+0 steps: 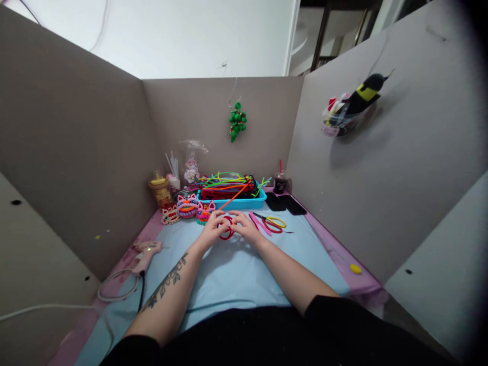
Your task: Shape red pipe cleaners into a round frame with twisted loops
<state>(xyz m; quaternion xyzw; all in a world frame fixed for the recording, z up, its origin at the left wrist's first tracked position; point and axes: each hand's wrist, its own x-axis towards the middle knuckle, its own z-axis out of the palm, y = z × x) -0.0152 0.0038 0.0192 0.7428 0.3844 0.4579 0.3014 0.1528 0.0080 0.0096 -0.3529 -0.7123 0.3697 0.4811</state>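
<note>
In the head view, both hands meet over the middle of a light blue mat (236, 274), close to its far edge. The left hand (211, 230) and the right hand (247, 229) pinch a red pipe cleaner loop (227, 230) between their fingertips, the fingers curled in on it from either side; the loop lies low over the mat between the two thumbs. An orange pipe cleaner (234, 197) slants up from the hands toward the blue tray (232, 204), which stands just beyond the fingers and is piled with many-coloured pipe cleaners.

To the right of the right hand lie scissors (272, 222) with red and yellow handles, near but not touching, with loose pink strips beside them. Behind them sit two dark phones (285, 203) and a dark cup (281, 183) in the far right corner. To the left of the left hand stand small fuzzy figures (187, 207), just beside the tray, and a yellow-lidded jar (160, 189) behind them. A glue gun (147, 254) rests at the mat's left edge, its cord coiled toward the near side.

Grey cardboard walls (76, 152) close in on left, back and right. A green ornament (237, 121) hangs on the back wall, a dark toy bird (354, 104) on the right one. The near half of the mat, between the forearms and to the right, lies open; a small yellow disc (355, 269) sits at the right border.
</note>
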